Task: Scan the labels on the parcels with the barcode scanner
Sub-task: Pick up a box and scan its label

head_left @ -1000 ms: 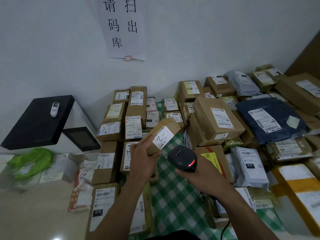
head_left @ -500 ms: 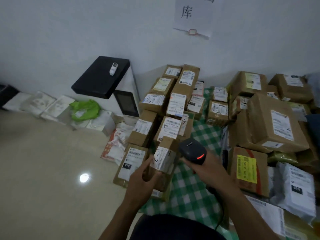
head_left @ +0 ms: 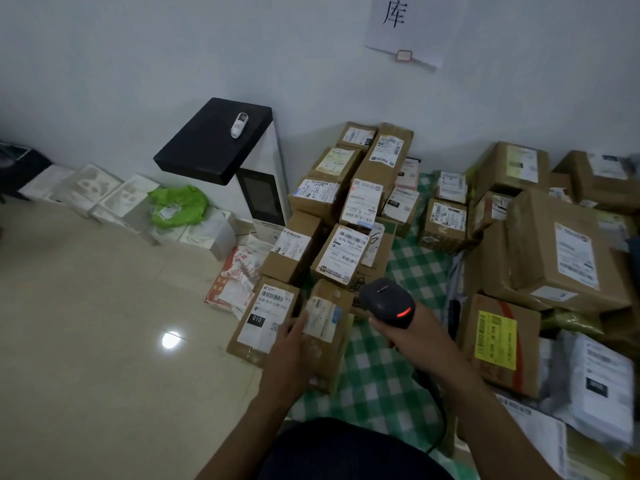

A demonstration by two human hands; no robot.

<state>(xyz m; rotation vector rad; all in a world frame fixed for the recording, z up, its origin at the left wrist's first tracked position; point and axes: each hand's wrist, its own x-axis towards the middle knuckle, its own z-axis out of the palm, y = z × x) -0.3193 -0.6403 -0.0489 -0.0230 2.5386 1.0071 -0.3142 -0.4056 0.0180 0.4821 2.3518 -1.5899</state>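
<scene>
My right hand [head_left: 412,332] grips a black barcode scanner [head_left: 387,303] with a red light lit on its head, a cable trailing down from it. My left hand [head_left: 294,355] rests on a small brown parcel [head_left: 327,332] with a white label, low at the near left end of the pile, its fingers around the box's left side. The parcel sits beside a box marked 010 [head_left: 265,317]. Many labelled cardboard parcels [head_left: 341,254] lie in rows on a green checked cloth [head_left: 374,372].
A white machine with a black top [head_left: 216,142] and a dark screen stands against the wall, a small white device on it. White foam packing [head_left: 86,188] and a green bag [head_left: 178,204] lie left. Larger boxes [head_left: 561,251] and grey mailers crowd the right. Shiny tile floor [head_left: 86,341] spreads left.
My left hand has brought the small parcel down from in front of the scanner to the near left end of the pile. The view has swung left and down.
</scene>
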